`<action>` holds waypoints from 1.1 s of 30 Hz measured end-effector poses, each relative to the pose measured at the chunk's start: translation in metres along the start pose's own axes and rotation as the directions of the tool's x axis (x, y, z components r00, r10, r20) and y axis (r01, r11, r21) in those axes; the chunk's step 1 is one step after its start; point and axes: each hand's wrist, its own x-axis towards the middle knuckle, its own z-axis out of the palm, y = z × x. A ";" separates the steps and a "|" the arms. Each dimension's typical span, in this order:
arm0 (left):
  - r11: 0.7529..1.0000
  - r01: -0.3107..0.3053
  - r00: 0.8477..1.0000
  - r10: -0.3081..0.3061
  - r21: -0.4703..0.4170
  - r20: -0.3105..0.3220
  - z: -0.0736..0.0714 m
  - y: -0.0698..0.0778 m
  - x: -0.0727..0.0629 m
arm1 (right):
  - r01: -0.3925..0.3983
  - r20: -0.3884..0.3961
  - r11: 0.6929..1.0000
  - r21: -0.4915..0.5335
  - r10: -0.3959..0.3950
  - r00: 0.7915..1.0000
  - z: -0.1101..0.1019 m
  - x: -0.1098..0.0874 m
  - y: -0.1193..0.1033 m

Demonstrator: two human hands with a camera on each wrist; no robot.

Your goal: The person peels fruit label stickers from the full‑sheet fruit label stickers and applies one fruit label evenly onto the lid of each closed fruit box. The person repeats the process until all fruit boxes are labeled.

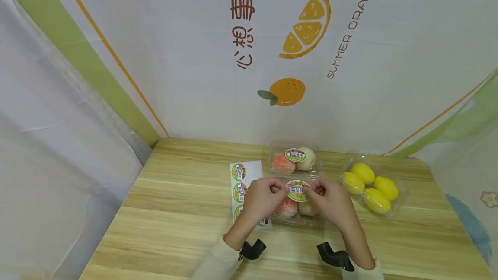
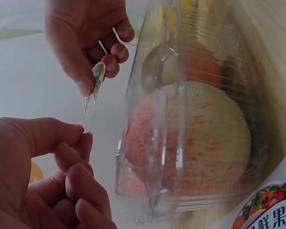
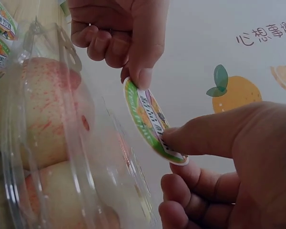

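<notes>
An oval sticker with a green rim and printed fruit is stretched between both hands. My left hand pinches its left end between thumb and forefinger, and my right hand pinches the right end the same way. In the right wrist view the sticker stands tilted, its printed side showing, beside a clear plastic box. Seen in the head view, the sticker overlaps this box, which holds peaches. The left wrist view shows the closed lid with a peach beneath it.
Behind stands another clear box of peaches with an oval sticker on its lid. To the right lies a clear box with several lemons. A white sticker sheet lies left, partly under my left forearm. A printed curtain hangs behind the table.
</notes>
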 end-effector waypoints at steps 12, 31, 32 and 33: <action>0.990 -0.055 0.997 0.061 0.130 -0.041 0.005 -0.001 -0.001 | 0.009 -0.002 0.999 -0.035 -0.010 1.000 0.003 0.001 0.002; 0.982 -0.066 0.997 0.073 0.177 -0.037 0.008 -0.002 -0.001 | 0.009 0.021 0.998 -0.068 -0.007 1.000 0.006 0.002 0.003; 0.982 -0.064 0.997 0.072 0.178 -0.036 0.008 -0.002 -0.001 | 0.009 0.022 0.998 -0.068 -0.008 1.000 0.006 0.002 0.004; 0.982 -0.062 0.997 0.069 0.178 -0.035 0.008 -0.002 -0.002 | 0.011 0.022 0.998 -0.068 -0.009 1.000 0.006 0.002 0.004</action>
